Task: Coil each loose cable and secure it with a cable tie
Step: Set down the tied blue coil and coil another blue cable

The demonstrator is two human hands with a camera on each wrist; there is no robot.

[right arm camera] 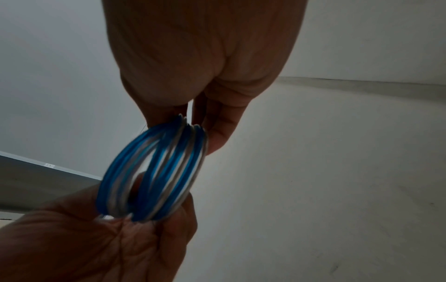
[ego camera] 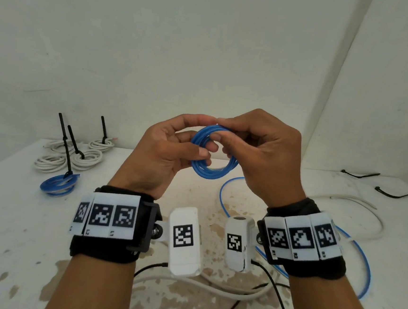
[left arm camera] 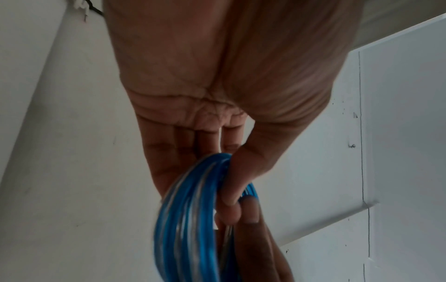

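Bench (ego camera: 14, 224): white, stained; back edge meets the wall, open room at front left.
Blue cable (ego camera: 214, 152): glossy round coil held above mid-bench; loose tail trails right.
Tied coils (ego camera: 74, 157): far left, black ties upright.
Left hand (ego camera: 165, 156): pinches the coil's left side.
Right hand (ego camera: 262, 154): fingers curled round its top.

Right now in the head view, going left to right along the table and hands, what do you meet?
Tied blue coil → tied white coils → left hand → blue coil being wound → right hand → loose white cable → spare black cable ties.
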